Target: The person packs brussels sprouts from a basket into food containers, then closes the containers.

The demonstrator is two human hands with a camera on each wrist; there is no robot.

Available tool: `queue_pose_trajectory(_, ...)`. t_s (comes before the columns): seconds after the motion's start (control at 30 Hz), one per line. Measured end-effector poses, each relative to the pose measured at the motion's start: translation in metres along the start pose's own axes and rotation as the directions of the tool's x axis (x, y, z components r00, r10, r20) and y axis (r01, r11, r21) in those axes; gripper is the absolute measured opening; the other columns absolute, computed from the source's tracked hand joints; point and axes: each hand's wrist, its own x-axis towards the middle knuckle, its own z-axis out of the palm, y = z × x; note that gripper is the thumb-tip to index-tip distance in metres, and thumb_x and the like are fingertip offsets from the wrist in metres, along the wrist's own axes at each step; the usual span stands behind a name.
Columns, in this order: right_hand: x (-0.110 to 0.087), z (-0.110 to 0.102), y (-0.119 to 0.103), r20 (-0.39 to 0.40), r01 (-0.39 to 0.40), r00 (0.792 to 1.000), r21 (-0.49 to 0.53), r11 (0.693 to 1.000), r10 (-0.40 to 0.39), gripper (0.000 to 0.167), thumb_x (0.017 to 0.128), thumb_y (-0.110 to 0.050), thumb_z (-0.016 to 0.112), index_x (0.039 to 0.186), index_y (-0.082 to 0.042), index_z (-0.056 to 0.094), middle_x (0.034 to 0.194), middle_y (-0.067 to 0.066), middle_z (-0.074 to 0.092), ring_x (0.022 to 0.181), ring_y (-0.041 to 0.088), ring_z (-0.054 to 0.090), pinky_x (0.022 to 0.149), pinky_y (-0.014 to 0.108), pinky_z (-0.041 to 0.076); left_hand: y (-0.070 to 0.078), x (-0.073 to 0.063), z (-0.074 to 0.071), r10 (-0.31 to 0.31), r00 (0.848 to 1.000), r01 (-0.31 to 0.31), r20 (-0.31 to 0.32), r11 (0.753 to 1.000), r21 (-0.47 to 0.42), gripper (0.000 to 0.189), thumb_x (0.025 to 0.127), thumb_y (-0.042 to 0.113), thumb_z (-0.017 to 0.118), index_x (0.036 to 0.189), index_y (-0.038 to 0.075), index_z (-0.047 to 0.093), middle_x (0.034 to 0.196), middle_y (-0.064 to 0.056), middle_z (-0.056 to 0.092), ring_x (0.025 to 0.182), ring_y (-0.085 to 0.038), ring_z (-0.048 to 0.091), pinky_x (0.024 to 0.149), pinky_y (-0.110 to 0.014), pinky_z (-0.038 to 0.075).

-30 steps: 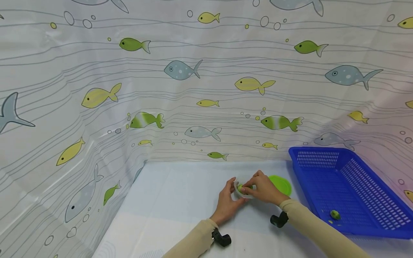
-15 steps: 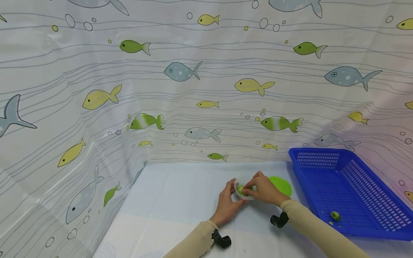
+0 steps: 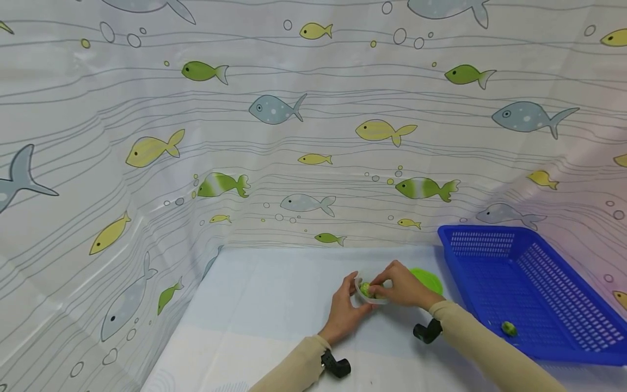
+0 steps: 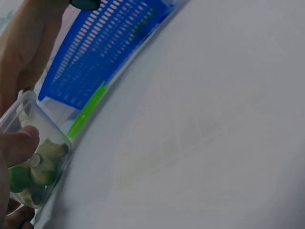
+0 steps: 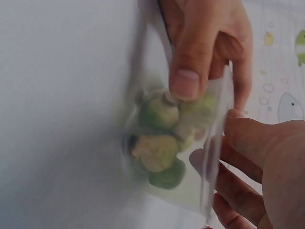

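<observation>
My left hand [image 3: 343,313] grips a small clear plastic container [image 5: 193,195] on the white table, its thumb [image 5: 186,83] pressed along the wall. Several Brussels sprouts [image 5: 155,150], pale green and dark green, lie inside against the bottom; the left wrist view shows these sprouts [image 4: 43,169] through the wall. My right hand [image 3: 404,288] reaches over the rim with its fingertips inside, close to the sprouts. The container wall blurs those fingertips, so whether they pinch a sprout cannot be made out.
Behind the right hand lies a bright green round lid [image 3: 431,281]. A blue perforated basket [image 3: 514,277] stands at the right, with one Brussels sprout [image 3: 509,328] near its front corner. A fish-patterned sheet [image 3: 313,179] hangs behind the table.
My right wrist and forearm have shifted slightly to the right, while the fingertips stay in the container. The left hand keeps its hold in the same place.
</observation>
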Motion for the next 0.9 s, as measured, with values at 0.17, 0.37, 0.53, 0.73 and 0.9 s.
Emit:
queue_pose_trajectory(0.17, -0.005, -0.020, 0.008, 0.015, -0.017, 1.000, 0.041, 0.999, 0.017, 0.019, 0.097, -0.023, 0.078, 0.108, -0.009, 0.085, 0.101, -0.003, 0.083, 0.098, 0.021, 0.074, 0.091, 0.045, 0.057, 0.000, -0.001, 0.002, 0.006, 1.000, -0.006, -0.003, 1.000, 0.016, 0.085, 0.087, 0.019, 0.088, 0.155, -0.004, 0.042, 0.140, -0.023, 0.065, 0.123, -0.030, 0.069, 0.107, -0.046, 0.056)
queue_pose_trajectory(0.37, -0.015, -0.050, 0.019, 0.050, -0.140, 0.989, 0.070, 0.988, 0.137, 0.026, 0.100, -0.029, 0.075, 0.114, -0.009, 0.083, 0.108, 0.001, 0.082, 0.111, 0.033, 0.073, 0.098, 0.065, 0.055, 0.000, 0.000, 0.002, -0.003, 1.000, 0.003, -0.006, 1.000, 0.018, 0.086, 0.086, 0.018, 0.089, 0.155, -0.003, 0.042, 0.140, -0.021, 0.066, 0.123, -0.029, 0.069, 0.107, -0.044, 0.055)
queue_pose_trajectory(0.53, -0.031, -0.072, 0.029, 0.030, -0.193, 0.981, 0.047, 0.980, 0.192, 0.023, 0.099, -0.030, 0.075, 0.115, -0.015, 0.083, 0.112, 0.000, 0.081, 0.116, 0.034, 0.070, 0.095, 0.061, 0.057, 0.000, 0.001, 0.002, -0.019, 1.000, 0.019, -0.010, 0.999, 0.028, 0.087, 0.085, 0.019, 0.090, 0.155, -0.001, 0.043, 0.142, -0.019, 0.066, 0.122, -0.029, 0.068, 0.108, -0.043, 0.055)
queue_pose_trajectory(0.73, -0.052, -0.099, 0.039, 0.024, -0.302, 0.953, 0.098, 0.948, 0.301, 0.026, 0.099, -0.032, 0.076, 0.120, -0.018, 0.082, 0.120, 0.003, 0.080, 0.118, 0.033, 0.068, 0.090, 0.037, 0.057, -0.001, 0.000, 0.002, -0.011, 1.000, 0.012, -0.012, 0.999, 0.042, 0.087, 0.085, 0.019, 0.089, 0.155, -0.002, 0.043, 0.142, -0.019, 0.065, 0.123, -0.030, 0.068, 0.108, -0.043, 0.056)
queue_pose_trajectory(0.9, -0.074, -0.117, 0.046, 0.006, -0.363, 0.929, 0.212, 0.907, 0.370, 0.035, 0.101, -0.037, 0.073, 0.130, -0.017, 0.077, 0.130, 0.006, 0.077, 0.126, 0.031, 0.064, 0.089, 0.022, 0.056, -0.002, 0.000, 0.002, -0.013, 1.000, 0.013, -0.006, 1.000, 0.028, 0.087, 0.086, 0.019, 0.089, 0.156, -0.002, 0.042, 0.143, -0.019, 0.064, 0.124, -0.031, 0.068, 0.108, -0.044, 0.055)
